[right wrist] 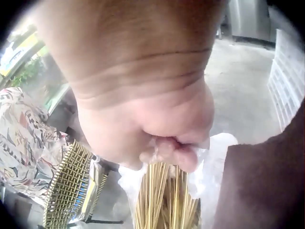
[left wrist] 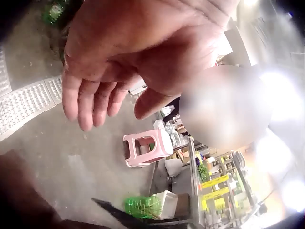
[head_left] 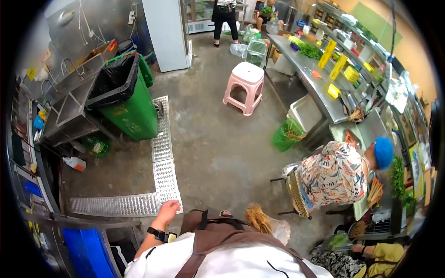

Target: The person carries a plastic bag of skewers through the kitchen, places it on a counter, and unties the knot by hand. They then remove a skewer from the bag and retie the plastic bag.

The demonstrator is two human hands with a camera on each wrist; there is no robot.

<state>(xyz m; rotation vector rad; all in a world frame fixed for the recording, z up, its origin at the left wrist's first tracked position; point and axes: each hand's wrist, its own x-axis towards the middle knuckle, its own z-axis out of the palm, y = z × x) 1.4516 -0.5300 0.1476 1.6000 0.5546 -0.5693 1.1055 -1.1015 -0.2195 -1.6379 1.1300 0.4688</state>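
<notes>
My left hand [head_left: 169, 212] hangs free at my left side, fingers loosely bent with nothing in them. In the left wrist view, the same hand [left wrist: 138, 57] has its thumb apart from the fingers. At my other side, my right hand [right wrist: 152, 124] grips the gathered top of a clear plastic bag [right wrist: 224, 148] with fingers curled in. Long thin bamboo skewers [right wrist: 164, 200] show below that hand, in a bundle within the bag. From the head view, the skewers [head_left: 258, 218] stick out beside my brown apron, while my body hides the right hand.
A pink-and-white stool [head_left: 245, 88] stands ahead. To the left are a green wheeled bin [head_left: 132, 111] and metal drain grates [head_left: 164, 176]. At right, a person in a blue cap [head_left: 333, 171] sits on a woven chair [head_left: 296, 194] by the steel counter [head_left: 301, 69].
</notes>
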